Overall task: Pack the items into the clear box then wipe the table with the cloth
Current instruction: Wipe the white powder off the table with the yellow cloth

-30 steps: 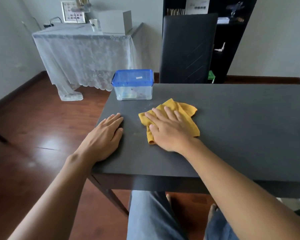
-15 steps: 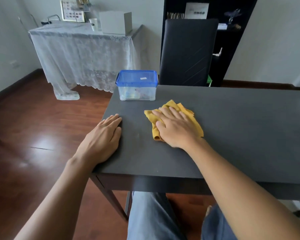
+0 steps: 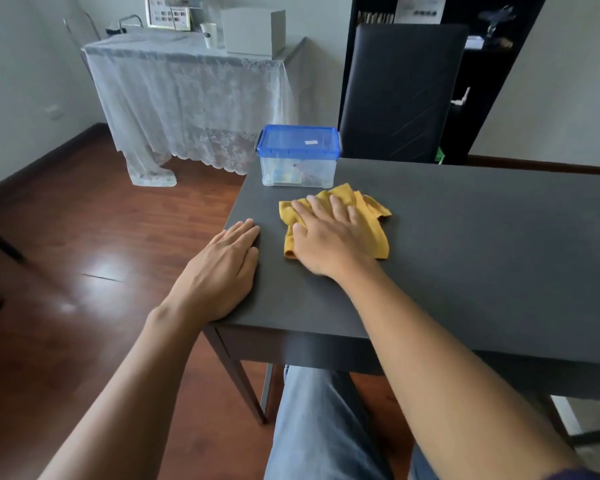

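Pressing flat with fingers spread, the right hand (image 3: pixel 329 240) pins the yellow cloth (image 3: pixel 368 220) to the dark table (image 3: pixel 465 244) just before the lidded clear box (image 3: pixel 298 157), while the left hand (image 3: pixel 219 271) lies open, empty, at the table's left edge.

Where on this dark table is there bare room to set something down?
The widest bare patch is the whole table right of the yellow cloth and right hand, out to the far right edge. A narrow strip lies between the hands. The left corner is crowded: clear box, cloth and left hand.
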